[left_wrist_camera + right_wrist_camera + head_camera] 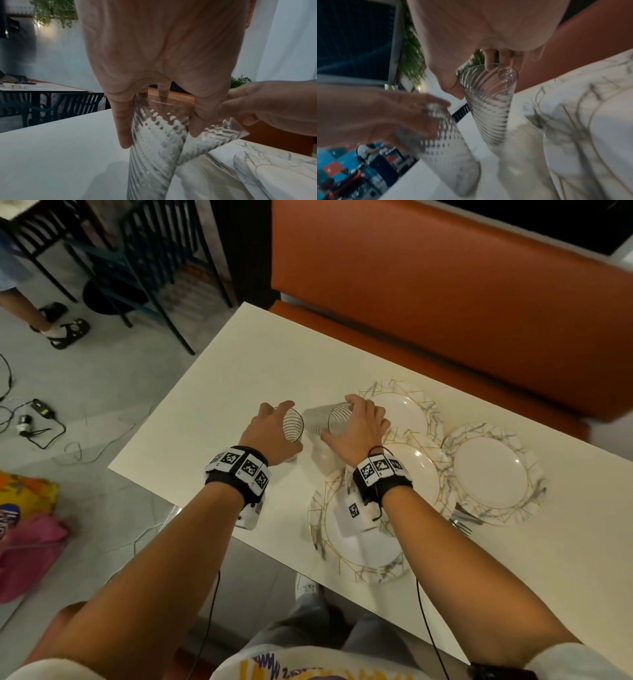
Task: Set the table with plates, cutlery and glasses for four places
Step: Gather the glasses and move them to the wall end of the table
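Two clear ribbed glasses are in my hands over the white table [205, 405]. My left hand [279, 426] grips one glass [294, 426] from above, fingers round its rim; the left wrist view shows that glass [150, 135] tilted. My right hand [346, 419] grips the other glass [334, 419], which leans in the right wrist view [488, 108]. A further blurred glass [325, 460] stands below my right hand. Four marble-and-gold plates sit clustered on the right: far [400, 412], middle [424, 474], right [489, 470], near [359, 546]. Forks [462, 522] lie between the near and right plates.
An orange bench seat [445, 302] runs along the table's far side. Dark slatted chairs [154, 251] stand beyond the far left corner, with a person's sandalled feet [61, 326] beside them. Cables [34, 419] and coloured bags [24, 525] lie on the floor at left.
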The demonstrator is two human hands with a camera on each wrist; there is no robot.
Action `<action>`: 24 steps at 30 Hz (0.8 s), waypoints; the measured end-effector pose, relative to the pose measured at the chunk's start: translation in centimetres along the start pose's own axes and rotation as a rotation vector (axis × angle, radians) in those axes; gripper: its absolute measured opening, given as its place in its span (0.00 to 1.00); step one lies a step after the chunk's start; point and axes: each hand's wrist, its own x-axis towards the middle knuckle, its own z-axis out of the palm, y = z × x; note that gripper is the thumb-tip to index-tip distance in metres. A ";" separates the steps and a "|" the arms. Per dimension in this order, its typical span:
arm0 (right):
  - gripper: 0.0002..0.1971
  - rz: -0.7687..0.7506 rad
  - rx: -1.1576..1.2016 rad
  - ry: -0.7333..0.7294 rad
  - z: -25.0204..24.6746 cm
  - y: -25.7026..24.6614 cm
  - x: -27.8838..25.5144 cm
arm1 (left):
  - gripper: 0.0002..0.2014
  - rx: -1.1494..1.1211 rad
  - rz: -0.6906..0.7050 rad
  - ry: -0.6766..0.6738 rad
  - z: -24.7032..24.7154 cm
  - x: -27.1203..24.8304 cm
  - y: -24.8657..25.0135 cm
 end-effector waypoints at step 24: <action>0.39 0.328 0.275 0.476 -27.6 28.6 -12.6 | 0.46 -0.103 0.562 -0.093 14.6 -5.0 38.3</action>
